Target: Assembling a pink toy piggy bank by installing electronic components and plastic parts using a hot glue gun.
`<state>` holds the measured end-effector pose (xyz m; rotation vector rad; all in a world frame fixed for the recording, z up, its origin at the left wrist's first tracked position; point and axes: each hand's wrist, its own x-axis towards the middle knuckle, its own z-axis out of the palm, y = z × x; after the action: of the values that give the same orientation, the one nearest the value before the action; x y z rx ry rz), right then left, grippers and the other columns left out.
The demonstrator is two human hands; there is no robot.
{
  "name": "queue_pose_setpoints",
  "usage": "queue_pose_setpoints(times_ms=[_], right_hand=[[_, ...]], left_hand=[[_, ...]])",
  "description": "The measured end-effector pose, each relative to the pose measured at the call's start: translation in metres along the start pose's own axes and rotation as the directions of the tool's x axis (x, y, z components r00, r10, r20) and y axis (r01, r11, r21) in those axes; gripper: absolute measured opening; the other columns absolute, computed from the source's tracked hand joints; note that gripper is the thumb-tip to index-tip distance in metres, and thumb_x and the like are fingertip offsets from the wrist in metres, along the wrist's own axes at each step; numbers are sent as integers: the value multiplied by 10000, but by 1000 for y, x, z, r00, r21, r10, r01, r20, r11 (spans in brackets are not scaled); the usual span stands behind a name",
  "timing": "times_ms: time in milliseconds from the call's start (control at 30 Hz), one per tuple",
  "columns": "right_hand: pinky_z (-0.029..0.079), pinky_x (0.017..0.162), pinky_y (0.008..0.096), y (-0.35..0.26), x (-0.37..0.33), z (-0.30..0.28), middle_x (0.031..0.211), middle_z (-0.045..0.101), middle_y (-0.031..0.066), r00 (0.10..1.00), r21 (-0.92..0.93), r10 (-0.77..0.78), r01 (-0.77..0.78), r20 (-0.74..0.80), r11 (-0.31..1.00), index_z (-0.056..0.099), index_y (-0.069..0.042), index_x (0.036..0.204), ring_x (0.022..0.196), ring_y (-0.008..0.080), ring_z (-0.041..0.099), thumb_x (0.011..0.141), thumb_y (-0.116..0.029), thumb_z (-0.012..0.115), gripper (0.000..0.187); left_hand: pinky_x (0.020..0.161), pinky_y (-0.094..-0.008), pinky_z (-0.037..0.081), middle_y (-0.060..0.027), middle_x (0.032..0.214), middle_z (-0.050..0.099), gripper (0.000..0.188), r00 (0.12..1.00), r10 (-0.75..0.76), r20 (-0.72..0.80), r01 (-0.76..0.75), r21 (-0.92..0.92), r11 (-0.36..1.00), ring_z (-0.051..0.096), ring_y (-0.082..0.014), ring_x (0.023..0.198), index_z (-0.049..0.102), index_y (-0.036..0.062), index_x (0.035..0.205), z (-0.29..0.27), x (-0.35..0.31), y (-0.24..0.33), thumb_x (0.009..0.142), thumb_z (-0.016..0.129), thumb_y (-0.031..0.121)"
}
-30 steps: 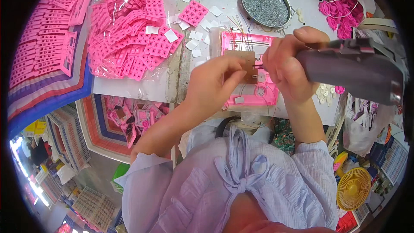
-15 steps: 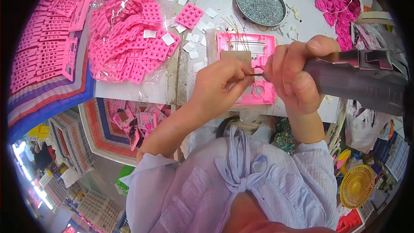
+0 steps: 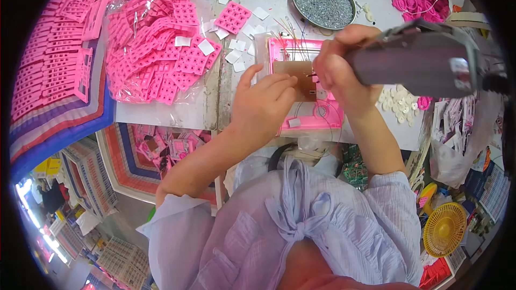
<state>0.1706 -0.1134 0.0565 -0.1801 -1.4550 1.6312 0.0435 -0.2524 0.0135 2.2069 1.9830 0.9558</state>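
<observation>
My right hand (image 3: 344, 64) is wrapped round a dark electric screwdriver (image 3: 414, 63). Its tip points down-left at a brown circuit board (image 3: 305, 90); whether it touches the board I cannot tell. The board lies over a pink plastic casing (image 3: 334, 115), with thin coloured wires (image 3: 293, 31) rising behind it. My left hand (image 3: 263, 104) rests on the board's left part, fingers stretched and holding nothing, the thumb apart. A small grey-white piece (image 3: 294, 122) sits on the casing's near side.
Beyond the casing stands a round dish of small metal screws (image 3: 325, 5). A clear bag of pink keypad parts (image 3: 156, 48) and scattered white squares (image 3: 235, 56) lie to the left. White round pieces (image 3: 400, 104) are at the right, and a bin of pink parts (image 3: 172, 147) stands below left.
My left hand has left the screwdriver's tip and come down flat on the board, fingers extended. The screwdriver has swung upward and leftward in my right hand, uncovering the white round pieces.
</observation>
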Motion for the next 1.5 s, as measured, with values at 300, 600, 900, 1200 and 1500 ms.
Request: queue_pose_setpoints(times_ms=[300, 600, 900, 1200, 1500], right_hand=[[443, 570, 237, 14, -5, -3, 782, 595, 43, 999, -183, 39, -38, 0, 982, 575, -16, 1081, 650, 88, 546, 869, 58, 683, 249], [425, 465, 254, 12, 1, -4, 709, 569, 87, 973, -327, -19, 95, 228, 940, 499, -25, 1156, 550, 121, 525, 880, 88, 601, 315], [422, 462, 260, -24, 6, 6, 652, 551, 53, 987, 206, -81, 51, 138, 977, 479, 6, 1237, 509, 117, 514, 889, -47, 686, 408], [436, 453, 268, -32, 8, -19, 676, 565, 70, 994, 185, -95, 85, 48, 979, 488, 5, 1224, 511, 125, 525, 890, -29, 679, 387], [433, 455, 278, -20, 5, -13, 676, 577, 72, 999, 191, 30, -36, 34, 981, 494, 20, 1248, 513, 123, 513, 882, -28, 671, 409]], left_hand=[[1014, -473, 341, 0, 1087, 731, 62, 999, -51, 9, 51, 29, 998, 666, -136, 1069, 650, 109, 878, 1, 0, 4, 819, 653, 128], [1000, -462, 322, 5, 1042, 732, 87, 993, -113, -29, 111, -69, 992, 673, -125, 1013, 666, 120, 900, 6, -1, 4, 826, 712, 127], [1091, -493, 283, 3, 903, 727, 112, 978, -197, -61, 165, -341, 925, 694, -164, 893, 714, 143, 907, -1, 18, 13, 812, 773, 148], [1033, -520, 367, -38, 837, 721, 174, 998, 68, 1, -58, -516, 855, 682, -237, 829, 744, 146, 898, -7, 84, -29, 782, 778, 271], [905, -569, 403, -136, 845, 734, 166, 949, -55, 310, -30, 264, 964, 695, -303, 922, 775, 105, 832, 61, 206, -87, 791, 689, 242]])
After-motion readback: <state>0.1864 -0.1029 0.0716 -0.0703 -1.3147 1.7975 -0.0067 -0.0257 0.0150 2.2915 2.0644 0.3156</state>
